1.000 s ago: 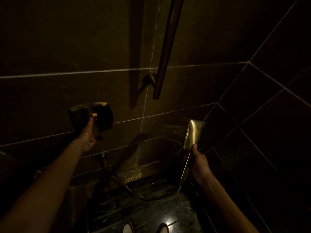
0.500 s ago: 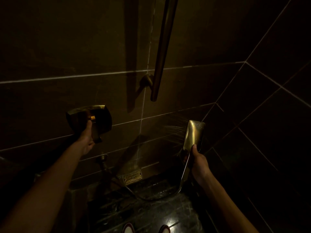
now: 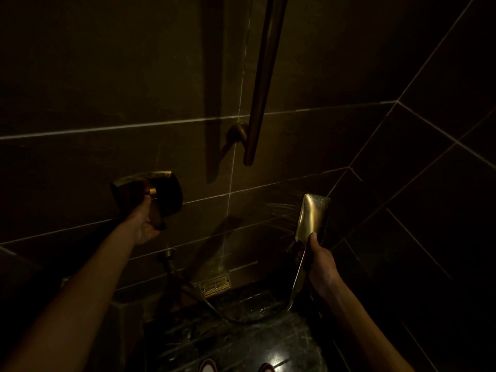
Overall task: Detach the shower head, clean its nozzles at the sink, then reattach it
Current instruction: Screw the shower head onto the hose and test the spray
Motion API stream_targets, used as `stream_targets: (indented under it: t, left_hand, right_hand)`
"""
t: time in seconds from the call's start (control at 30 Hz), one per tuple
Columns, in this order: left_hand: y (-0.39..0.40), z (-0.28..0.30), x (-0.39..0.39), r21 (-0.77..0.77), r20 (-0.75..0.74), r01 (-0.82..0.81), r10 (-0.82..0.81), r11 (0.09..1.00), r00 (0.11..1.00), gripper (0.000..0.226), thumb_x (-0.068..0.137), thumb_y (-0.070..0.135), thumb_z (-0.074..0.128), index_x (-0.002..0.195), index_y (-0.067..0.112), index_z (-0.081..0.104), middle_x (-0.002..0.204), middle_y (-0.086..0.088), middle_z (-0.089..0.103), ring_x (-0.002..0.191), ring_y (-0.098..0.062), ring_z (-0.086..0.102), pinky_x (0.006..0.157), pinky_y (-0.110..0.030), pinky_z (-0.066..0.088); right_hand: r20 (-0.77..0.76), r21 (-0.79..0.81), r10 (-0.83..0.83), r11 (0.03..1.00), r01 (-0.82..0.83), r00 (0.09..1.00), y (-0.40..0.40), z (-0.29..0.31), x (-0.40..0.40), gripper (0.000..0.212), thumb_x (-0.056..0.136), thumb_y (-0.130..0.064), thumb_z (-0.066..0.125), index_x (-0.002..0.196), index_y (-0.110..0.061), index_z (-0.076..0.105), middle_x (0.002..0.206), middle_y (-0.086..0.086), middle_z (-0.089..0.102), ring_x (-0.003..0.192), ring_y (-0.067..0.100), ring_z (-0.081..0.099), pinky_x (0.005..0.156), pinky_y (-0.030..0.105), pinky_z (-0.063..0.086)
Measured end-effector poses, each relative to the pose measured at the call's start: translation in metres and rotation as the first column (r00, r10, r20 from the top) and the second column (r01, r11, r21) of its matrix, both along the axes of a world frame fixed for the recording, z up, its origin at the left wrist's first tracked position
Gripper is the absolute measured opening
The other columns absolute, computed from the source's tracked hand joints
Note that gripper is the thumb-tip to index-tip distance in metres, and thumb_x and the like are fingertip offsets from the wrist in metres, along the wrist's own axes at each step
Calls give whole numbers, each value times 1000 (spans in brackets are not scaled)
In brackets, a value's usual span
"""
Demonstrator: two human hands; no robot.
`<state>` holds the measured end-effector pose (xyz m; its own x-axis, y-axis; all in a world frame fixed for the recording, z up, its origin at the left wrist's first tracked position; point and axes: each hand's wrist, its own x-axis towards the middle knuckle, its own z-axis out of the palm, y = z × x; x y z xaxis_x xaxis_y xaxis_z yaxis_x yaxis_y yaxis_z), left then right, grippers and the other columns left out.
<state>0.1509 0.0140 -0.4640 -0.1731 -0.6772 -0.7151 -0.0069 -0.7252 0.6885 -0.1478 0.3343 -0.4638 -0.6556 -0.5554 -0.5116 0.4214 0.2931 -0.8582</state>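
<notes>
In a dim, dark-tiled shower, my right hand (image 3: 320,260) grips the handle of a brass, rectangular shower head (image 3: 312,217). Its face points left at the wall, and thin jets of water (image 3: 281,208) spray from it. A metal hose (image 3: 252,316) runs from the handle down and left to a wall outlet (image 3: 167,255). My left hand (image 3: 145,221) holds the lever of the brass wall valve (image 3: 158,193) at the left.
A vertical brass slide bar (image 3: 264,84) on a round wall bracket (image 3: 237,132) hangs above, between my hands. A small brass plate (image 3: 216,285) sits low on the wall. The wet dark marble floor (image 3: 241,342) shows my shoe tips (image 3: 208,367) at the bottom edge.
Both hands have kept their grips. My left hand on the valve lever has shifted slightly. The spray from the shower head goes on.
</notes>
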Motion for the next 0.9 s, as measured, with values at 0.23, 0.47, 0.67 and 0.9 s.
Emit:
stream_targets:
  t: [0.23,0.47,0.67,0.9]
  left_hand:
    - [-3,1,-7,34,-79,-16,19,999,997,68,96,57,40,149,15,34,150,-9,43,139,-29,39,115,-47,30]
    - [-6,-6,-9,12,-73,-60,61,998,996,68,94,59,42,151,24,29,155,-12,36,142,-33,34,114,-55,27]
    - [-5,-11,-11,-38,-45,-107,106,993,993,64,95,59,39,150,27,28,155,-11,36,141,-32,36,113,-58,28]
    - [-1,-21,-18,-64,-46,-212,209,975,977,67,95,59,41,151,27,26,154,-12,35,139,-34,36,112,-54,33]
  right_hand:
    - [-24,23,12,1000,-11,1000,-8,-1,-1,54,96,-53,47,114,-4,65,100,19,65,91,31,58,85,43,45]
    - [-32,36,15,999,-13,999,-18,1,-1,50,98,-50,46,110,-6,64,96,16,65,89,27,60,83,40,47]
    - [-24,24,13,1000,-12,1000,-29,-1,-3,53,96,-51,50,109,-3,67,87,13,65,82,26,59,84,44,46]
    - [-22,32,38,999,-37,999,-39,-1,-1,52,97,-51,47,111,-5,66,78,7,64,78,23,58,82,43,45]
